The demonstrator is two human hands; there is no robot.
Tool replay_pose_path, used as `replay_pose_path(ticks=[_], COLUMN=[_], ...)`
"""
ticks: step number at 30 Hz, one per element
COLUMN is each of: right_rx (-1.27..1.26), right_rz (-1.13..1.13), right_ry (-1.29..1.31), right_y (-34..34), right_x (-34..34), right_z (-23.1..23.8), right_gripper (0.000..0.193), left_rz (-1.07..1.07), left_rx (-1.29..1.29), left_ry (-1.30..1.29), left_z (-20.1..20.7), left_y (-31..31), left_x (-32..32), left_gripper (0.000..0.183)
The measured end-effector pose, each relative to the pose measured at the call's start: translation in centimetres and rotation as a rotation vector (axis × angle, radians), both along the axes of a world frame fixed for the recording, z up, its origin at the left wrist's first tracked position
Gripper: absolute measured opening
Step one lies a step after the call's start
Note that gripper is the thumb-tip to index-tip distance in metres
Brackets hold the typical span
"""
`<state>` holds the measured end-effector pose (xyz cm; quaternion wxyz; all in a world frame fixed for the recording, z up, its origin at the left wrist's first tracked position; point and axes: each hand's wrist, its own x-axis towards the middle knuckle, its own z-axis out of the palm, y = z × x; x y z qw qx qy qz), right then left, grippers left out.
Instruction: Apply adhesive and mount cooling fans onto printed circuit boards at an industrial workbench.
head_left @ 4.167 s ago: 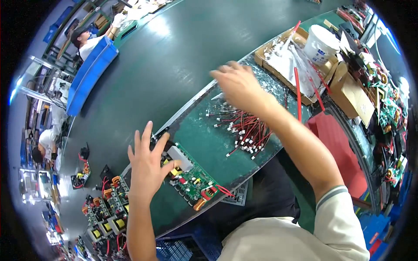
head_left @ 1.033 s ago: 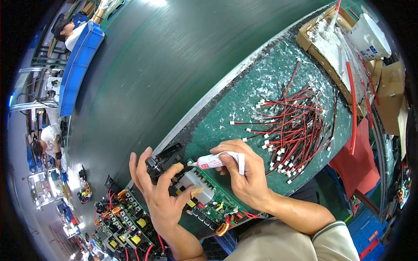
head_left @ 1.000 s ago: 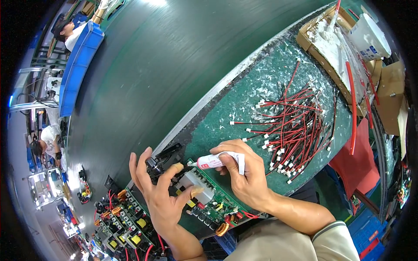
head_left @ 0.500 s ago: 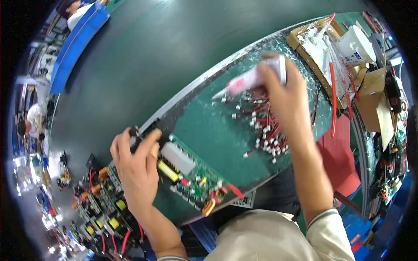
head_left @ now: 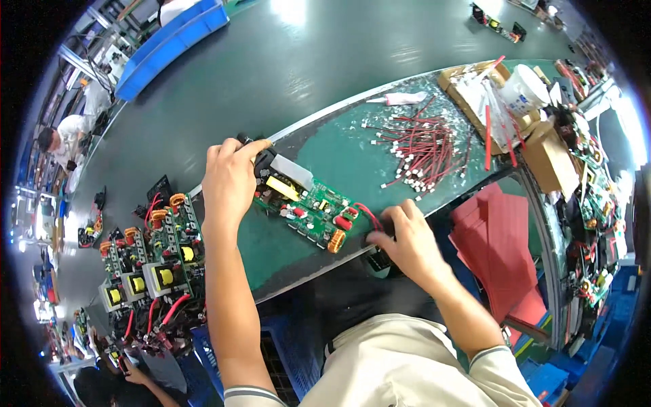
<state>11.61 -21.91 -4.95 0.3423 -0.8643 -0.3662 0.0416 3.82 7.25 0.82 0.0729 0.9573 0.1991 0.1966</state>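
A green circuit board lies at a slant on the green bench mat, carrying a grey block, a yellow part and a copper coil. Its far left end, with black parts, is gripped by my left hand, the fingers curled over that end. At the opposite end, red wires leave the board and run into the fingers of my right hand, which appear pinched around them. A white and pink squeeze tube lies on its side beyond a pile of red and black leads with white connectors.
Finished-looking boards with yellow transformers stand crowded at the left. At the right are a cardboard tray smeared white, a white tub and red sheets. A blue bin sits far left; other people work on that side.
The squeeze tube has left my right hand and lies on the mat. That hand has moved down to the board's red wires. My left hand still holds the board's end; the view has shifted.
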Motion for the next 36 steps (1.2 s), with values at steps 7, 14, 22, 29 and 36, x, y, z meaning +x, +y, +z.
replay_pose_path(ticks=[7, 14, 22, 29, 36], right_rx=[-0.353, -0.395, -0.42, -0.393, -0.144], right_rz=[0.362, 0.626, 0.28, 0.314, 0.34], right_ry=[-0.228, -0.917, -0.326, -0.325, -0.346], right_y=[2.5, 11.2, 9.0, 3.2, 1.4], right_x=[3.8, 9.2, 19.6, 19.1, 19.7], right_z=[3.3, 7.9, 4.2, 2.7, 2.3], right_gripper=[0.01, 0.014, 0.018, 0.024, 0.01], left_rz=[0.002, 0.32, 0.198, -0.819, -0.767], left_rx=[-0.063, -0.171, -0.445, -1.389, -1.38], left_ry=[0.108, 0.08, -0.199, 0.407, 0.604], left_z=[-0.1, 1.8, 3.2, -5.5, -9.7], left_y=[0.8, -0.5, -6.0, -17.2, -19.5], left_x=[-4.9, -10.4, -11.4, -15.6, -15.1], left_gripper=[0.034, 0.032, 0.027, 0.039, 0.038])
